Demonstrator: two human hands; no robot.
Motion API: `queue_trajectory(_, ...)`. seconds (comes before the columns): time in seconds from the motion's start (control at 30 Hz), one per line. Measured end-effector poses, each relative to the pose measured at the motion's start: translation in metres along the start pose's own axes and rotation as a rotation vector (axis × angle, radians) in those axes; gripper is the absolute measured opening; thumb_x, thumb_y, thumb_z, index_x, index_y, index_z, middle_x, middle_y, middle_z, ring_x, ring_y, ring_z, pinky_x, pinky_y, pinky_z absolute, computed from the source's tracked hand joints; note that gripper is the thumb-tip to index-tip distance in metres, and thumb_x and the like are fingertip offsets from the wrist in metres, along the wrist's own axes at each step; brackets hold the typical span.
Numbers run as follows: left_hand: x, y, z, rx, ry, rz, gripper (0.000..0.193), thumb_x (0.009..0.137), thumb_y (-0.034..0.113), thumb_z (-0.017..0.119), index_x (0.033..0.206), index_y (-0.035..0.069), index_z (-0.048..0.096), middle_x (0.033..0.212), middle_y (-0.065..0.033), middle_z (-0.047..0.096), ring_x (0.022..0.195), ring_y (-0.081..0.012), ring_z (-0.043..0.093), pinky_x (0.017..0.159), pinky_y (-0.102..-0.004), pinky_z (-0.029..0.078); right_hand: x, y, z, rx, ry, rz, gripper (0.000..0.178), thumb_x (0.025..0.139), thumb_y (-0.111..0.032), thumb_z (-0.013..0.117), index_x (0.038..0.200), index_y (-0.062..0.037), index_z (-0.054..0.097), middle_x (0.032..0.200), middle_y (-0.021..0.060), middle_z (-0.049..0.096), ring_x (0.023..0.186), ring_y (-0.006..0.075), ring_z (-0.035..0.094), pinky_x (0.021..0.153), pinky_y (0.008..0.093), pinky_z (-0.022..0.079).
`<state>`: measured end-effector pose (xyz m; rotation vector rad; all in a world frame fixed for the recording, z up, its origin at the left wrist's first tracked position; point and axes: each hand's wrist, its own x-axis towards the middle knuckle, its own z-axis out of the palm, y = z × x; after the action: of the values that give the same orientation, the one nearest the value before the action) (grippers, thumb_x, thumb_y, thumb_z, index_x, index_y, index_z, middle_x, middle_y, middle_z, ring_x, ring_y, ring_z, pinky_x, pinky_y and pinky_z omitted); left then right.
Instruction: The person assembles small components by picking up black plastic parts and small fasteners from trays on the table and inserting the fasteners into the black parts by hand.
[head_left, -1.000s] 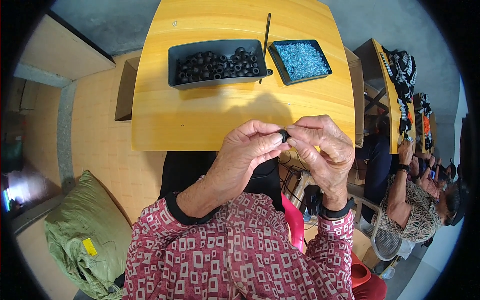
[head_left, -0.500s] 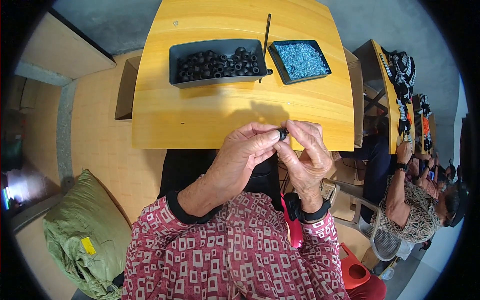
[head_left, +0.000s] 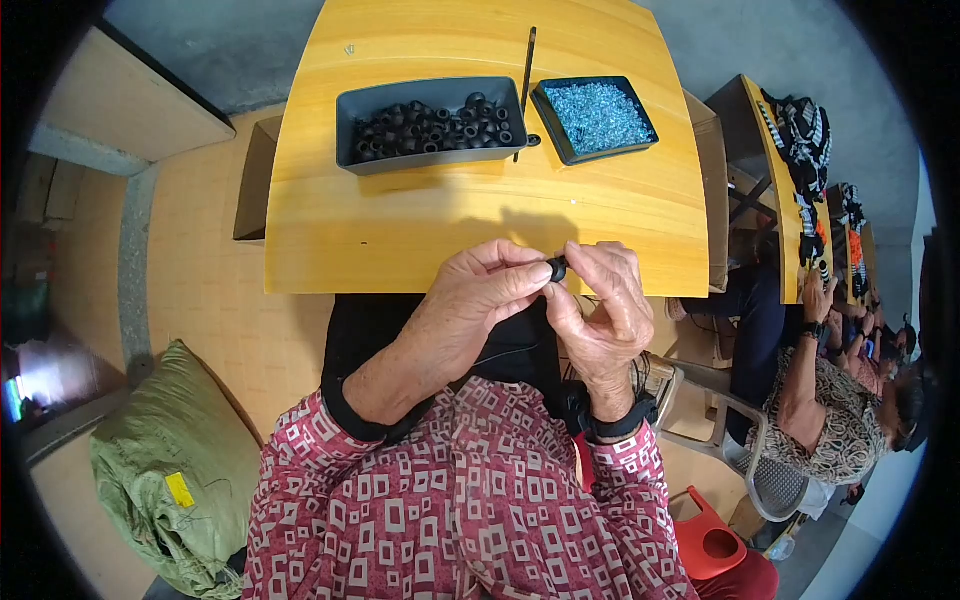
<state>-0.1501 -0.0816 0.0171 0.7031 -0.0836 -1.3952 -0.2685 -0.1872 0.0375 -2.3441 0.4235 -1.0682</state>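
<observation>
Over the near edge of the table, my left hand pinches a small black rounded piece between thumb and forefinger. My right hand meets it from the other side, thumb below and forefinger above, closed round its right end. Whether anything tiny sits between the right fingertips is too small to make out. Beyond the hands, a dark grey rectangular bin holds many hollow black rounded pieces of a similar look. To its right stands a shallow black tray filled with small clear bluish bits.
A thin dark rod lies between bin and tray on the yellow wooden table. Cardboard boxes flank the table. A green sack rests on the floor at left. At right, another person sits at a neighbouring table.
Both hands have shifted slightly left with the black piece between them. The right fingers have drawn a little closer around it. Bin and tray are unchanged.
</observation>
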Motion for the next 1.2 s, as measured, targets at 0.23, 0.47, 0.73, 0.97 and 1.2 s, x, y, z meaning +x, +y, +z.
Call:
queue_trajectory(0.23, -0.001, 0.001, -0.001, 0.134, -0.001, 0.064, 0.015, 0.085, 0.009, 0.068, 0.098, 0.002, 0.065, 0.092, -0.0030, 0.065, 0.088, -0.0083, 0.060, 0.081, -0.0215, 0.049, -0.001, -0.003, -0.006, 0.062, -0.052, 0.020, 0.036, 0.064, 0.000, 0.077, 0.099, 0.0009, 0.068, 0.091, 0.0118, 0.066, 0.086, 0.0272, 0.060, 0.081, 0.0384, 0.048)
queue_trajectory(0.47, -0.003, 0.005, 0.002, 0.170, 0.024, 0.059, 0.022, 0.084, 0.008, 0.069, 0.104, -0.001, 0.065, 0.098, -0.0056, 0.065, 0.090, -0.0100, 0.060, 0.082, -0.0225, 0.048, -0.003, 0.001, -0.007, 0.002, -0.013, -0.053, 0.037, 0.065, 0.001, 0.076, 0.101, -0.0027, 0.068, 0.090, 0.0104, 0.065, 0.084, 0.0266, 0.060, 0.078, 0.0371, 0.048)
queue_trajectory(0.73, -0.002, 0.009, 0.002, 0.225, -0.035, -0.015, 0.020, 0.086, 0.005, 0.066, 0.105, -0.001, 0.065, 0.099, -0.0067, 0.066, 0.091, -0.0123, 0.062, 0.083, -0.0235, 0.051, -0.015, 0.000, -0.005, 0.098, 0.006, 0.142, 0.037, 0.065, 0.001, 0.076, 0.101, -0.0054, 0.069, 0.097, 0.0093, 0.064, 0.092, 0.0268, 0.058, 0.080, 0.0370, 0.047)
queue_trajectory(0.97, 0.003, 0.009, 0.001, 0.221, -0.106, -0.070, 0.021, 0.086, 0.016, 0.068, 0.100, 0.000, 0.067, 0.094, -0.0027, 0.065, 0.087, -0.0075, 0.059, 0.078, -0.0198, 0.048, -0.013, -0.007, -0.003, 0.073, -0.011, 0.069, 0.037, 0.064, 0.003, 0.075, 0.100, -0.0046, 0.069, 0.100, 0.0089, 0.064, 0.091, 0.0257, 0.057, 0.083, 0.0355, 0.045)
queue_trajectory(1.2, 0.003, 0.008, 0.000, 0.218, -0.084, -0.054, 0.018, 0.086, 0.014, 0.068, 0.098, 0.000, 0.067, 0.091, -0.0029, 0.066, 0.085, -0.0077, 0.060, 0.077, -0.0200, 0.048, -0.015, -0.006, -0.010, 0.001, -0.060, -0.004, 0.041, 0.065, -0.003, 0.077, 0.105, -0.0044, 0.068, 0.103, 0.0084, 0.064, 0.093, 0.0259, 0.056, 0.085, 0.0359, 0.043)
